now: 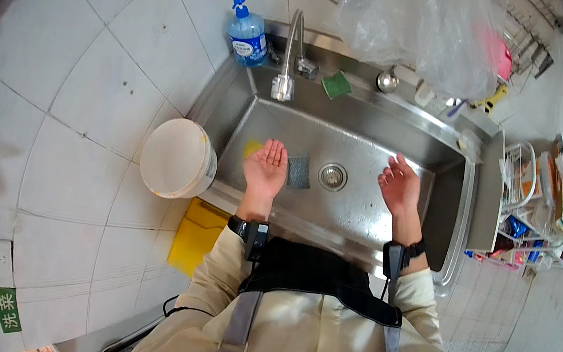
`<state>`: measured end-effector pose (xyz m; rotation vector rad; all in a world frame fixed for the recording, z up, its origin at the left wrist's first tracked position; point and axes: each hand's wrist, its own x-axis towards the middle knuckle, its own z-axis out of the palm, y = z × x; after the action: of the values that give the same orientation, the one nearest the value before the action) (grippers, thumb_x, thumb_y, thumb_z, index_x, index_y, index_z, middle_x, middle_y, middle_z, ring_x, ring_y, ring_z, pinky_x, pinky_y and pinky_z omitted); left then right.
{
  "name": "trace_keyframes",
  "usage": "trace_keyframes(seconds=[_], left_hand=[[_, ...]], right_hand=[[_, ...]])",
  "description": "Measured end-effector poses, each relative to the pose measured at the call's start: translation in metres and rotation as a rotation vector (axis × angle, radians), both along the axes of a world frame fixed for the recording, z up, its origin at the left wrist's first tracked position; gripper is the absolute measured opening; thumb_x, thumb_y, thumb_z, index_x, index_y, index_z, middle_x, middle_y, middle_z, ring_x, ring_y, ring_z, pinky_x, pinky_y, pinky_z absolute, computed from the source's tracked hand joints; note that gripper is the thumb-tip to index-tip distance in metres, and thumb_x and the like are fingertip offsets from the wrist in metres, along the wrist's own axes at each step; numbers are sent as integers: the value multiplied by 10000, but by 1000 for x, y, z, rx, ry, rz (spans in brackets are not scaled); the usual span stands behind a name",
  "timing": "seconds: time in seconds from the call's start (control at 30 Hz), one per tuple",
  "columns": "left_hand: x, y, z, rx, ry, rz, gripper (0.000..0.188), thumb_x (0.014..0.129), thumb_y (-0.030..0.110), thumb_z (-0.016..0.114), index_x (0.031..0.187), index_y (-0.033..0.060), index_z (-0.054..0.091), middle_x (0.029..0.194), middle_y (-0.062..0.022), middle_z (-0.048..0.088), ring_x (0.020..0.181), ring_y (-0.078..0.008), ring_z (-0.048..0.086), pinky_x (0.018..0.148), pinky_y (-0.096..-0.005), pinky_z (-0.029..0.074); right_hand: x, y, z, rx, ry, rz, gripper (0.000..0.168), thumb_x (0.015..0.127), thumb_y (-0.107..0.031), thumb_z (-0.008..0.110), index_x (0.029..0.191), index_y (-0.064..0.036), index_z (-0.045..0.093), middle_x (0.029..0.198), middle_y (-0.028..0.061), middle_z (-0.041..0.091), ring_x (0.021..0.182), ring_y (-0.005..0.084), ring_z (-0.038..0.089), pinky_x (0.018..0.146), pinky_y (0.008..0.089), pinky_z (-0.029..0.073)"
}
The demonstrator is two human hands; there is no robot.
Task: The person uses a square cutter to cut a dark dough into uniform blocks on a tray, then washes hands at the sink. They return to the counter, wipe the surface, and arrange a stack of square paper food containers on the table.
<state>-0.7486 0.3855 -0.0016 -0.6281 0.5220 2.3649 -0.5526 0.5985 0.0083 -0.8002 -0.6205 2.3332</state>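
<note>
Both of my hands are held palm up over a stainless steel sink basin (348, 208), with nothing in them. My left hand (266, 169) hangs above the basin's left part, its fingers extended. It partly covers a yellow item (252, 148), and a grey-green scouring pad (299, 171) lies just to its right. The round drain strainer (332, 177) sits between my hands. Over the basin's right part is my right hand (399, 186), fingers slightly curled and apart. A flexible-neck faucet (282, 88) stands at the back, with a green scouring pad (336, 85) on the rim beside it.
A blue pump bottle (248, 38) stands at the back left corner. A white bucket (173, 159) is left of the sink, above a yellow bin (194, 237). Plastic bags (421, 27) hang over the back edge near a metal ladle (387, 82). A loaded wire rack (525, 203) stands at right.
</note>
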Motion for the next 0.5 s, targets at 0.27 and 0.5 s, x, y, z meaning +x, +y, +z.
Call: trace_keyframes(seconds=[0.27,0.5], left_hand=[[-30,38,-18,-6,-49,87,292,833,100,391,1037,-90,476,1169,-188,485,1127,-274,454,992,-397,359],[-38,52,-35,182,-108,114,278,824,104,393,973,-112,483,1207,-238,470,1156,-314,442,1002,-421,351]], right_hand=[[-208,52,13,621,-211,630,459,866,-177,469,1307,-120,353,1248,70,449,924,172,551,726,312,423],[-323,67,-54,1777,-435,654,514,776,-166,542,1261,-78,394,1253,202,404,1149,341,418,970,365,345]])
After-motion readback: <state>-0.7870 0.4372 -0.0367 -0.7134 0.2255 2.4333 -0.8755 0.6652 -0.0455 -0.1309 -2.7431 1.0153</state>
